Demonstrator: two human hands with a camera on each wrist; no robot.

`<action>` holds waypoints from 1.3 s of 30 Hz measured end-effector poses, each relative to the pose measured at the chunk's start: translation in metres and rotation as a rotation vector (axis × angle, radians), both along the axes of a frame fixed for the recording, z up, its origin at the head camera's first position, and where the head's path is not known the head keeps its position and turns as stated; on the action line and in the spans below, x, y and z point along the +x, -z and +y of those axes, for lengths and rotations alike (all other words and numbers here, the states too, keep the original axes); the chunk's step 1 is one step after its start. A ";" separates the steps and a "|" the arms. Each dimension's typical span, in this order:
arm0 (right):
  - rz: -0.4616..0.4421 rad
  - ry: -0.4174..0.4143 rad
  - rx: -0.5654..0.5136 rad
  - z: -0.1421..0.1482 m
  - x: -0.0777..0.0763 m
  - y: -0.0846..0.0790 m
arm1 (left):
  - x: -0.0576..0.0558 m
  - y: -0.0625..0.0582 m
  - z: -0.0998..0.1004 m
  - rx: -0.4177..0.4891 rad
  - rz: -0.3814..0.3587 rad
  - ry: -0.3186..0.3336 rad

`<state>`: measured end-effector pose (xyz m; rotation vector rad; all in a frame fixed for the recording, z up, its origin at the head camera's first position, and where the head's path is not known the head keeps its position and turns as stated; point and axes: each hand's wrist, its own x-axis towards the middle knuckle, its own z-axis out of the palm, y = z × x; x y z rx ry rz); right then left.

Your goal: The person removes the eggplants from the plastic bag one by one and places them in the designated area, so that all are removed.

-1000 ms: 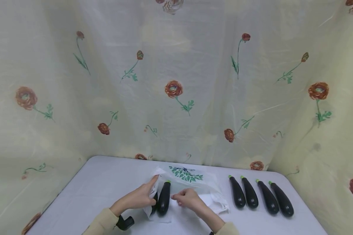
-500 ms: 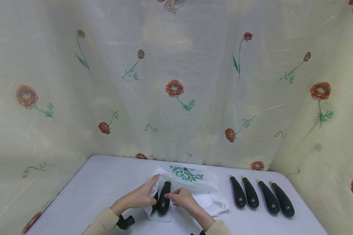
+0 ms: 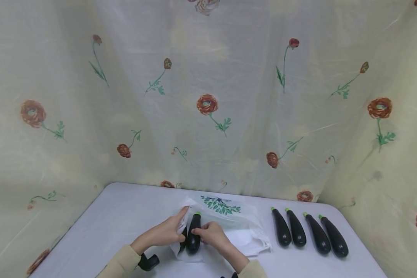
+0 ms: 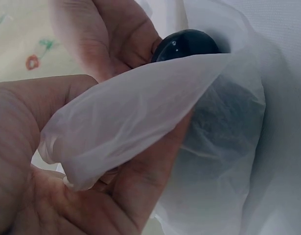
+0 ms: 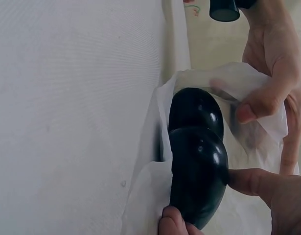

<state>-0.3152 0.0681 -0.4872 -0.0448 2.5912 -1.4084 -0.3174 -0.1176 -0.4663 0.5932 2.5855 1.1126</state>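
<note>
A white plastic bag point(image 3: 241, 231) with a green leaf print lies on the table, its mouth towards me. My left hand point(image 3: 165, 233) pinches the bag's left edge, the film folded between thumb and fingers in the left wrist view. Two dark eggplants lie side by side in the bag's mouth. My right hand point(image 3: 212, 236) grips the right-hand eggplant point(image 3: 193, 242), thumb on one side and fingers on the other. Left of it, the other eggplant point(image 5: 195, 105) is partly covered by film and my left hand. The bag hides the right fingertips in the left wrist view.
Several more eggplants point(image 3: 319, 235) with green stem ends lie in a row at the right of the white table point(image 3: 125, 208). A flowered curtain point(image 3: 229, 154) hangs behind and along the sides. A black wrist camera point(image 3: 148, 263) sits under the left forearm.
My right hand has moved left from beside the right-hand eggplant and taken hold of it. That eggplant has shifted very slightly. My left hand has stayed on the bag's edge.
</note>
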 end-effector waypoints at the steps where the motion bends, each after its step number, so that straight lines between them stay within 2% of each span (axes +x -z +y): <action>1: -0.002 0.000 -0.004 0.000 0.000 0.000 | 0.000 0.000 0.000 0.002 -0.002 0.001; 14: -0.055 0.008 -0.035 0.000 -0.006 0.002 | -0.002 0.001 -0.001 0.007 0.018 0.009; 23: -0.099 0.000 -0.068 0.003 -0.002 -0.003 | -0.002 0.001 0.000 -0.014 0.007 -0.003; 33: -0.098 0.017 -0.053 0.004 0.001 -0.003 | -0.002 0.000 -0.001 -0.013 0.012 0.000; 39: -0.086 0.005 -0.028 0.009 0.006 -0.003 | -0.001 -0.001 -0.001 0.003 -0.011 -0.001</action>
